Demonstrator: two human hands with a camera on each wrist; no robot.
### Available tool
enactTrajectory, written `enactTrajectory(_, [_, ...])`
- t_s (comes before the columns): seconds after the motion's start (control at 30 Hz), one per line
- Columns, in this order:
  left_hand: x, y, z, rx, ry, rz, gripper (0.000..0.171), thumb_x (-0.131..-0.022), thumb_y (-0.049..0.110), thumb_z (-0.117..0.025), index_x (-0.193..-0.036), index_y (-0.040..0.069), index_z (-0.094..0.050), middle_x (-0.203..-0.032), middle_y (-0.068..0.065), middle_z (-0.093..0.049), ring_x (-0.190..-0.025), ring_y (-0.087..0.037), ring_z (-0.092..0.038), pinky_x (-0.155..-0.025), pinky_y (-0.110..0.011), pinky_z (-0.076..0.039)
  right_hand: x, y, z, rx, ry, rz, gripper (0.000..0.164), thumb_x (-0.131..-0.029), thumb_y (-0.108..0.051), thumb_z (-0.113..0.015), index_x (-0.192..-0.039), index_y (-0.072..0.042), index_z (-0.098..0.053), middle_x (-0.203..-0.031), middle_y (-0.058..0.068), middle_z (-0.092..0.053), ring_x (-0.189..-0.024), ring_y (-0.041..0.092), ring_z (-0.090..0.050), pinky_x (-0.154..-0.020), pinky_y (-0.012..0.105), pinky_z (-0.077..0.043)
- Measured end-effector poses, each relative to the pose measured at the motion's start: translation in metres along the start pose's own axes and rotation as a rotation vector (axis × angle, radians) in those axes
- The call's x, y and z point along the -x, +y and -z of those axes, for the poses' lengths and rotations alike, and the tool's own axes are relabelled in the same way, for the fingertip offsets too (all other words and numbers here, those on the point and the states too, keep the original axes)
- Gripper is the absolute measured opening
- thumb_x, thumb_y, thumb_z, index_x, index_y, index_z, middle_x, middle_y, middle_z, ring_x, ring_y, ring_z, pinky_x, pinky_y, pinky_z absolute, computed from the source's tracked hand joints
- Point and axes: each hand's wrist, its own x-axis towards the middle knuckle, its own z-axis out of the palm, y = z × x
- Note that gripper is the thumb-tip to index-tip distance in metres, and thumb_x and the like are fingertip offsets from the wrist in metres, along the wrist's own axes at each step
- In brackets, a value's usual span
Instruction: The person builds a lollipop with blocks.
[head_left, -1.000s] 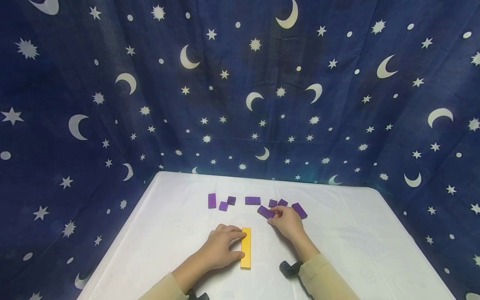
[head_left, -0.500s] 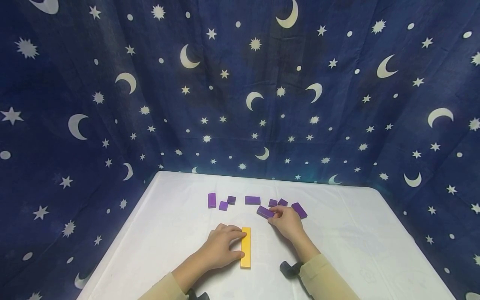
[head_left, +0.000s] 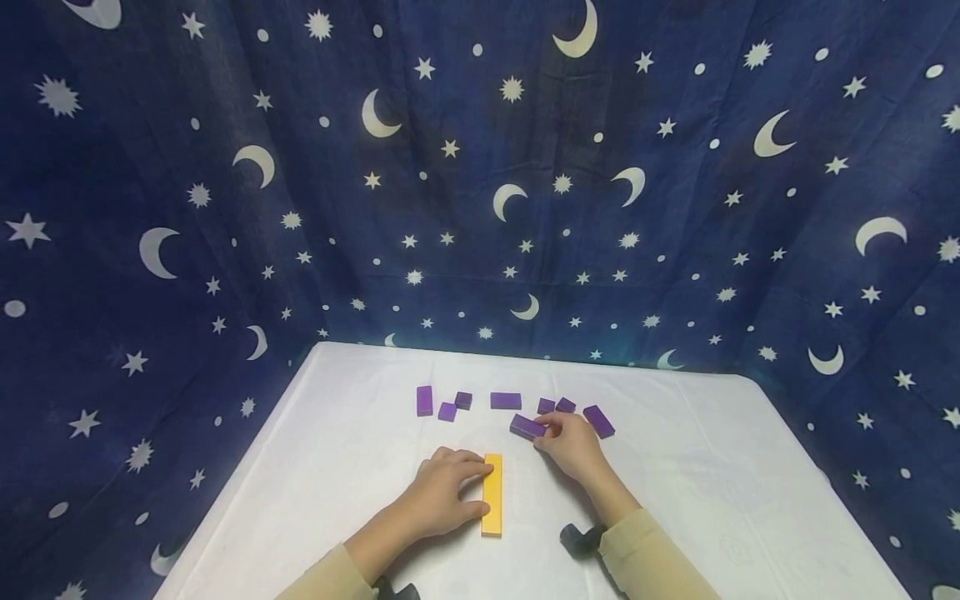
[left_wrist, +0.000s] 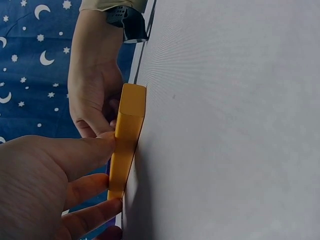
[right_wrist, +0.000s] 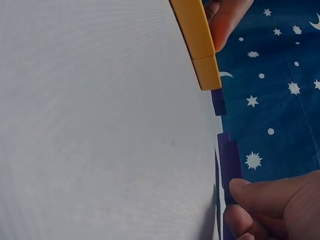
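A long yellow block [head_left: 492,496] lies lengthwise on the white table. My left hand [head_left: 442,493] rests against its left side, with the thumb and fingertips touching it; the left wrist view shows the fingers mostly straight along the block [left_wrist: 131,112]. To the right and farther back, my right hand [head_left: 576,443] pinches one end of a purple rectangular block [head_left: 527,427] between thumb and fingers. In the right wrist view, the thumb covers the near end of this purple block [right_wrist: 231,160], and whether it touches the table cannot be told.
Along the back of the table lie purple rectangular blocks [head_left: 506,401], [head_left: 424,401] and a slanted purple block [head_left: 599,421] beside the right hand. Small purple pieces [head_left: 447,412] sit between them. A dark blue curtain [head_left: 480,208] with moons and stars hangs behind the table [head_left: 675,500].
My right hand has shifted the purple block slightly to the left and toward me, turning it a little flatter. The left hand and the yellow block stay where they were.
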Motion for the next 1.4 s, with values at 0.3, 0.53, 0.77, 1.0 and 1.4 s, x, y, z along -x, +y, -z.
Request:
enactTrajectory(0.3, [-0.001,-0.001,-0.001,-0.009,0.003,-0.004,0.056,-0.089,0.046,-0.083,-0.141,0.027,-0.072,-0.144,0.005,-0.069,-0.128,-0.021,-0.057,-0.098,-0.041,-0.046,0.002,-0.003,-0.004,-0.038,-0.033,0.039,0.032,-0.086,-0.009,-0.087,-0.117,-0.013,-0.081,-0.076,-0.002,-0.063,-0.075,0.015,-0.057,-0.073,0.031,-0.045])
enactTrajectory(0.53, [-0.001,-0.001,-0.001,-0.013,0.0,-0.003,0.056,-0.089,0.046,-0.083,-0.141,0.027,-0.072,-0.144,0.005,-0.069,-0.127,-0.021,-0.057,-0.098,-0.042,-0.047,0.004,-0.008,-0.008,-0.06,-0.063,0.061,0.031,-0.086,-0.009,-0.087,-0.116,-0.014,-0.081,-0.075,-0.003,-0.063,-0.073,0.014,-0.057,-0.07,0.03,-0.047])
enactTrajectory(0.77, [-0.001,-0.001,0.0,-0.011,-0.015,-0.001,0.056,-0.089,0.047,-0.083,-0.141,0.028,-0.072,-0.144,0.005,-0.069,-0.126,-0.02,-0.057,-0.098,-0.042,-0.047,0.005,-0.011,-0.012,-0.041,-0.077,0.071,0.03,-0.087,-0.01,-0.086,-0.116,-0.016,-0.082,-0.076,-0.004,-0.063,-0.074,0.014,-0.057,-0.071,0.03,-0.047])
enactTrajectory(1.0, [-0.002,-0.001,0.0,-0.006,-0.015,-0.001,0.056,-0.089,0.047,-0.084,-0.141,0.027,-0.072,-0.145,0.004,-0.069,-0.127,-0.021,-0.057,-0.097,-0.042,-0.047,0.008,-0.014,-0.014,-0.029,-0.095,0.082,0.03,-0.088,-0.011,-0.086,-0.117,-0.017,-0.081,-0.079,-0.003,-0.064,-0.076,0.014,-0.057,-0.072,0.031,-0.048])
enactTrajectory(1.4, [-0.001,0.001,0.001,-0.016,0.001,-0.006,0.056,-0.09,0.046,-0.083,-0.141,0.026,-0.072,-0.144,0.004,-0.07,-0.127,-0.022,-0.058,-0.098,-0.043,-0.047,0.009,-0.018,-0.018,-0.011,-0.119,0.119,0.028,-0.089,-0.009,-0.085,-0.115,-0.017,-0.082,-0.078,-0.004,-0.063,-0.076,0.014,-0.057,-0.074,0.032,-0.049])
